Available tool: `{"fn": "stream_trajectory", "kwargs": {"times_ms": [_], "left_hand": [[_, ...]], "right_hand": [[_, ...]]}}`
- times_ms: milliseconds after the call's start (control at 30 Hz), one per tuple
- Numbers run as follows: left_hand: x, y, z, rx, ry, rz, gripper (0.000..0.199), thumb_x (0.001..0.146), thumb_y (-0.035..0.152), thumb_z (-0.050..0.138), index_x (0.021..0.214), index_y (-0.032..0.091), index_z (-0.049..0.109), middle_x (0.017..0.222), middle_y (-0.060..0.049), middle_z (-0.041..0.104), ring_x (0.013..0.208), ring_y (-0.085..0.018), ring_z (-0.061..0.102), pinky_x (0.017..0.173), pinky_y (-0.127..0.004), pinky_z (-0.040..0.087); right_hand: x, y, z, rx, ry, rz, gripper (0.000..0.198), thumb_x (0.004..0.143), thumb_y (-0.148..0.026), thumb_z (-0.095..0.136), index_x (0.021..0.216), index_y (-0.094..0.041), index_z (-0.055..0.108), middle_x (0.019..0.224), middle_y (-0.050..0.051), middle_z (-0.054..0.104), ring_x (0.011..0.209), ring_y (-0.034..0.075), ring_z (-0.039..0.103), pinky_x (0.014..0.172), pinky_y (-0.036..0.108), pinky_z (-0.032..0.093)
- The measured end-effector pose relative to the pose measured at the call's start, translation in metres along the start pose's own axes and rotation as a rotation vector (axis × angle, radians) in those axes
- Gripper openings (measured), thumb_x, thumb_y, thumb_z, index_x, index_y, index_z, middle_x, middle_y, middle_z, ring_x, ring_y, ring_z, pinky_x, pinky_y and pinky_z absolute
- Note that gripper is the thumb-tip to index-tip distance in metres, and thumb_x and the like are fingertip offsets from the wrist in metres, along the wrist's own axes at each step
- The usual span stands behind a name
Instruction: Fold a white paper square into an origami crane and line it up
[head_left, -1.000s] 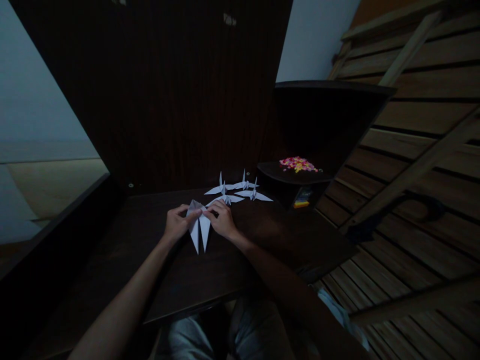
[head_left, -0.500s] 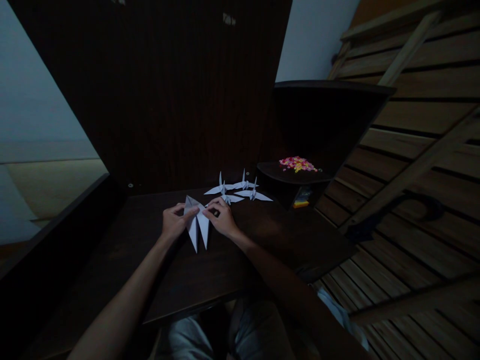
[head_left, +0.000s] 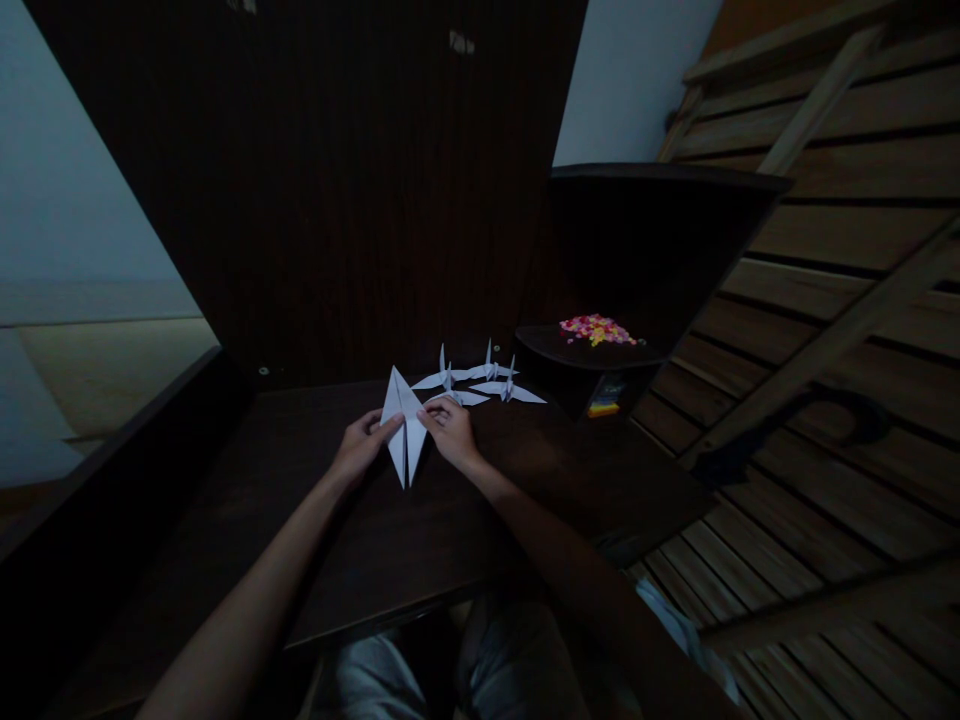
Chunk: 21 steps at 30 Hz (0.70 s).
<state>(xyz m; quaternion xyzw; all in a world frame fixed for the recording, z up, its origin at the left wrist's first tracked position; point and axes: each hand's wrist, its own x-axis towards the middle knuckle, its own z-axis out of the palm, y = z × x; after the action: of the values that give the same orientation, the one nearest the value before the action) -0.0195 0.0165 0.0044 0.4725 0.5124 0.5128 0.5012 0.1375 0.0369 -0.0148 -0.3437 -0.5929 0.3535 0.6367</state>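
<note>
Between my two hands is a folded sheet of white origami paper (head_left: 403, 405), a long diamond with a slit running up from its lower point. My left hand (head_left: 363, 445) pinches its left edge, thumb lying on the front face. On the opposite edge my right hand (head_left: 450, 430) is closed, with thumb and fingers gripping the paper. Just behind my right hand, several finished white paper cranes (head_left: 508, 388) stand in a cluster on the dark desk (head_left: 360, 560), wings spread and necks upright.
A small shelf (head_left: 544, 345) at the right bears a heap of pink and yellow bits (head_left: 598, 328). Below it lies a yellow object (head_left: 602, 410). A dark upright panel (head_left: 360, 200) backs the desk, and a slatted wooden structure (head_left: 847, 230) stands at the far right.
The two lower points of the paper have come together, closing the gap to a narrow slit. Its top now shows as a full point. My left hand has shifted slightly right.
</note>
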Motion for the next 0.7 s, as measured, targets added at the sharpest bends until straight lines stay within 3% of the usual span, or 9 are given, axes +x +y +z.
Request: {"fn": "stream_trajectory", "kwargs": {"times_ms": [200, 367, 533, 700], "left_hand": [[-0.0023, 0.0041, 0.0006, -0.067, 0.04, 0.03, 0.049, 0.061, 0.032, 0.079, 0.104, 0.013, 0.065, 0.087, -0.009, 0.074, 0.081, -0.023, 0.069, 0.076, -0.034, 0.054], [-0.0027, 0.0047, -0.0026, -0.07, 0.029, 0.074, 0.057, 0.052, 0.039, 0.083, 0.099, 0.012, 0.067, 0.086, -0.011, 0.074, 0.08, -0.024, 0.069, 0.073, -0.035, 0.054], [-0.0014, 0.0034, -0.0043, -0.039, -0.019, 0.04, 0.05, 0.049, 0.04, 0.084, 0.088, 0.013, 0.071, 0.082, -0.01, 0.075, 0.076, -0.024, 0.07, 0.072, -0.033, 0.054], [-0.0066, 0.005, -0.0005, -0.079, -0.132, -0.008, 0.05, 0.051, 0.038, 0.084, 0.092, 0.012, 0.07, 0.084, -0.01, 0.075, 0.074, -0.023, 0.069, 0.071, -0.034, 0.054]], "right_hand": [[0.0003, 0.0031, 0.0007, 0.004, -0.003, 0.041, 0.015, 0.071, -0.029, 0.065, 0.08, -0.018, 0.061, 0.084, 0.003, 0.06, 0.071, 0.013, 0.059, 0.066, 0.026, 0.05], [0.0013, 0.0058, 0.0011, -0.099, 0.082, 0.153, 0.037, 0.065, -0.032, 0.071, 0.097, -0.018, 0.061, 0.096, 0.006, 0.062, 0.076, 0.014, 0.058, 0.063, 0.025, 0.049], [0.0009, 0.0042, 0.0023, 0.091, -0.076, 0.333, 0.027, 0.065, -0.042, 0.068, 0.072, -0.017, 0.061, 0.069, 0.002, 0.063, 0.062, 0.013, 0.058, 0.053, 0.023, 0.045], [-0.0017, -0.0023, 0.0029, 0.115, -0.067, 0.372, 0.034, 0.058, -0.047, 0.072, 0.059, -0.018, 0.054, 0.054, -0.002, 0.054, 0.046, 0.011, 0.047, 0.04, 0.022, 0.033]]}}
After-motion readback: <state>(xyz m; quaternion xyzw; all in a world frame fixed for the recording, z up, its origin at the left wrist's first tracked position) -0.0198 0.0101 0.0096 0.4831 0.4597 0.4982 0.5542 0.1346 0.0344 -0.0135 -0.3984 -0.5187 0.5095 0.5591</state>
